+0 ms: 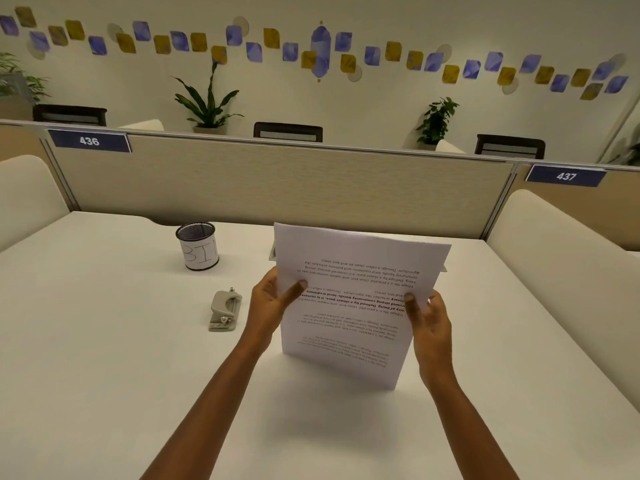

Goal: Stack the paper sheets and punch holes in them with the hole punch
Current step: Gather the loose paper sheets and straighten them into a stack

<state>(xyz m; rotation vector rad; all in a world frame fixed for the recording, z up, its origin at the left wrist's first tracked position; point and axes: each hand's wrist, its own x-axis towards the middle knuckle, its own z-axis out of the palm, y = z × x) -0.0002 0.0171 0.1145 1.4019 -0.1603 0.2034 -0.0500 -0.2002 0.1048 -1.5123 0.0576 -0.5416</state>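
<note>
A stack of printed paper sheets (353, 271) stands upright on its lower edge on the white table (104, 358), text upside down to me. My left hand (273, 303) grips the stack's left edge, thumb on the front. My right hand (429, 323) grips the right edge the same way. A grey hole punch (225, 310) lies on the table a little to the left of my left hand, untouched.
A black mesh cup (198, 244) with a white label stands behind the hole punch. A beige partition (277, 181) closes the table's far side. Cream seat backs (554, 244) flank the table on both sides.
</note>
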